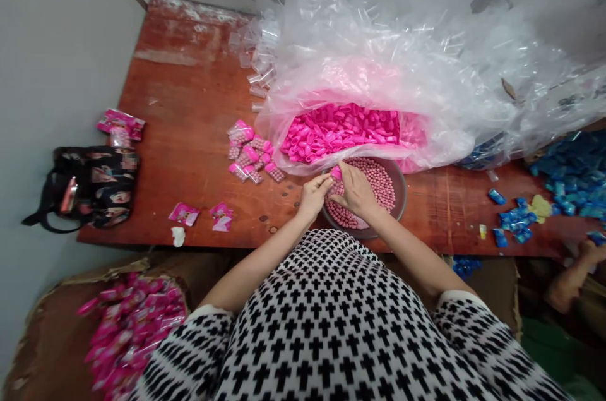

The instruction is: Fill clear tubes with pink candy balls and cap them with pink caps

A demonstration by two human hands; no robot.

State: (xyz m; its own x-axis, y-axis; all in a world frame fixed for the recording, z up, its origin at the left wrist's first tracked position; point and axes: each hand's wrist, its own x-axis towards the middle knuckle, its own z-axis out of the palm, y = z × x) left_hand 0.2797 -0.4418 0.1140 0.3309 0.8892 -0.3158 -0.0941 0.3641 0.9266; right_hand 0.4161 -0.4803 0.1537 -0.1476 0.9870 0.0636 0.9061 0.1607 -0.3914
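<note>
Over the near-left side of a grey bowl (401,202) filled with small pink beads (379,183), my two hands meet. My left hand (313,194) is closed in a pinch on a small container whose pink cap (336,172) shows between the hands; its body is mostly hidden. Bent around that cap from the other side is my right hand (356,189), fingers on top and thumb lower down. Left of the bowl lies a cluster of clear bead-filled containers (249,155) with pink caps. Just behind the bowl, an open plastic bag (322,82) holds many loose pink caps (341,129).
Clear empty tubes (265,60) lie behind the filled containers. Pink packets (184,214) and a patterned bag (111,186) are on the table's left. A box of pink packets (137,319) stands below. At right are blue packets (516,218) and another person's hand (589,256).
</note>
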